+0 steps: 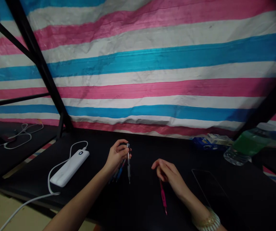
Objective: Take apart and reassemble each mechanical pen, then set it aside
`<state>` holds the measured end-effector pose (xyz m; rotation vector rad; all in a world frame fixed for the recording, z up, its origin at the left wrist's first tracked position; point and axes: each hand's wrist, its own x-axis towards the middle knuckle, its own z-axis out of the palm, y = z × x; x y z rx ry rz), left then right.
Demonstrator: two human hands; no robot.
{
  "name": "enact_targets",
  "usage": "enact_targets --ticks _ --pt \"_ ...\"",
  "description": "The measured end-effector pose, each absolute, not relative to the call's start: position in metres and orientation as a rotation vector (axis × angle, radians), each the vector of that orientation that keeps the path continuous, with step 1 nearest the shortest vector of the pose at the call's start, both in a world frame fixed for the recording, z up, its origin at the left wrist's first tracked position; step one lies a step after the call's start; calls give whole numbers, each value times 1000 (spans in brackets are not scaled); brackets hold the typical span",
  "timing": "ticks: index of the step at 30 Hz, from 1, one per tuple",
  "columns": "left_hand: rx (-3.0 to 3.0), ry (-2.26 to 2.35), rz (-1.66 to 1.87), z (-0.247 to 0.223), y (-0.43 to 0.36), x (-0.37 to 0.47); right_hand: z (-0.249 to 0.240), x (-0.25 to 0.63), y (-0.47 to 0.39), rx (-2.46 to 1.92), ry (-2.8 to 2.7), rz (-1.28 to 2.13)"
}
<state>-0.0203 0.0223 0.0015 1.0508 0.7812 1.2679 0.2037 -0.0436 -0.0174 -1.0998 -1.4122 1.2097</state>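
Note:
In the head view, my left hand (pixel 119 154) is closed around a clear pen with a grey grip (pixel 129 166), its tip pointing down toward the black table. Several blue pens (pixel 119 172) show below the same hand, partly hidden by it; I cannot tell whether they are held or lie on the table. To the right, my right hand (pixel 170 175) has its fingers curled over the upper end of a pink pen (pixel 163 197), whose tip points toward me. That pen's upper end is hidden under the fingers. A bracelet circles my right wrist.
A white power bank (pixel 70 168) with a white cable lies left on the black table (pixel 138 195). Right of my right hand lies a dark phone (pixel 210 186). Farther back are a blue packet (pixel 206 144) and a tilted bottle with a green label (pixel 249 144). Black frame bars flank a striped sheet.

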Motion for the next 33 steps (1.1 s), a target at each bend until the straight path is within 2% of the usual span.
enact_targets --ticks 3,8,19,21,26,29,33 --pt "1191 854 1210 -5 26 -17 -19 205 -43 -1090 -1411 1203" --pt "1770 1117 1109 -18 36 -14 -18 207 -42 -1085 -1393 1197" --pt "2273 1340 1097 -26 34 -17 -16 212 -37 -1134 -1227 1071" --pt "2484 1248 979 -23 21 -6 -16 216 -36 -1144 -1114 995" --pt "3102 506 575 -27 -18 28 -13 221 -34 -1140 -969 908" --pt "3205 305 594 -31 -27 38 -12 222 -35 -1135 -940 910" --pt "3267 259 676 -31 -35 39 -15 222 -35 -1129 -939 920"
